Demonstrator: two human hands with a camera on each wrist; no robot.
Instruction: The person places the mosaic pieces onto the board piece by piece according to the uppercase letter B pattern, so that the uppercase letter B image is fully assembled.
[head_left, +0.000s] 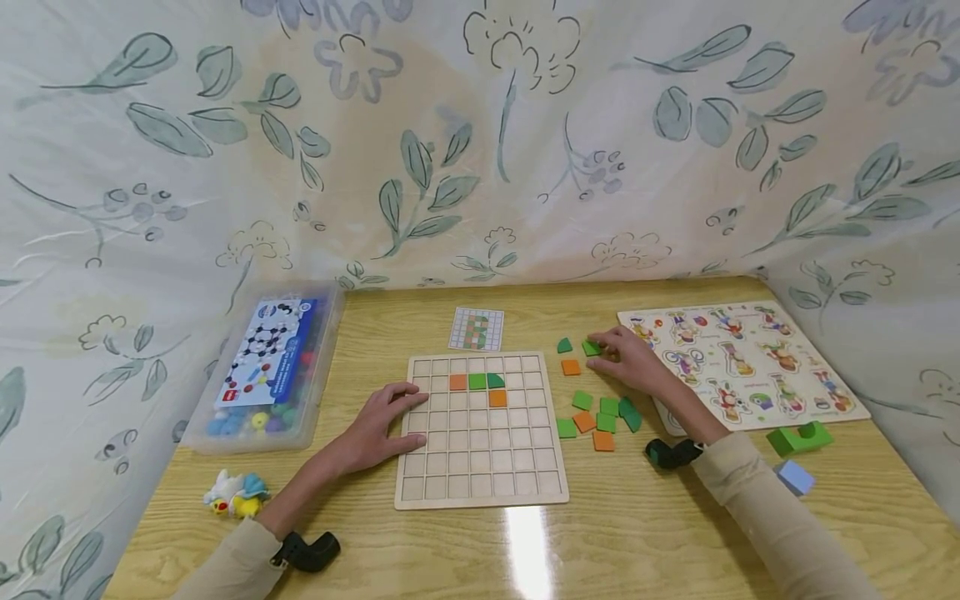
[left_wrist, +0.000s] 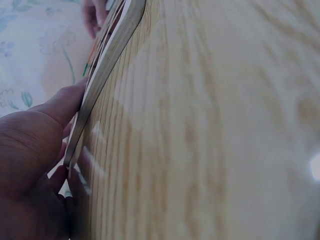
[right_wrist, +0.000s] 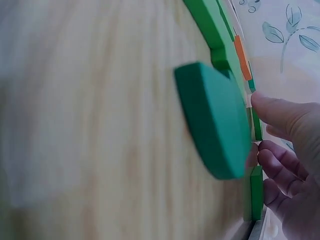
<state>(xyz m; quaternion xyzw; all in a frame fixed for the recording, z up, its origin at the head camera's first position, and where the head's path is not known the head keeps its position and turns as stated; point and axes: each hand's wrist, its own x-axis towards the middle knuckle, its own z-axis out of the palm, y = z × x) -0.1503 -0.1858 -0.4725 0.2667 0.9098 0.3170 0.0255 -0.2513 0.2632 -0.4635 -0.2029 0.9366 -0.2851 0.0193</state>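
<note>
At the centre of the tabletop (head_left: pixel 637 542) lies a wooden grid board (head_left: pixel 480 454), with 4 set tiles (head_left: pixel 477 382) in its 12 o'clock part: orange, green and dark green in a row, and another orange at 6 o'clock from the dark green. The left hand (head_left: pixel 378 427) rests at the board's 9 o'clock edge, thumb and fingers spread. At 2 o'clock from the board, the right hand (head_left: pixel 633 360) has thumb and fingertips about a loose green tile (head_left: pixel 592 348); whether they pinch it I cannot tell. Near it lie a dark green rounded tile (head_left: pixel 564 345) and an orange tile (head_left: pixel 572 367), with 7 more loose tiles (head_left: pixel 582 401) around 3 o'clock. A pattern card (head_left: pixel 476 328) lies at 12 o'clock, a plastic box (head_left: pixel 258 358) between 9 and 10, toy figures (head_left: pixel 238 494) between 8 and 9, a picture puzzle (head_left: pixel 742 367) between 2 and 3
</note>
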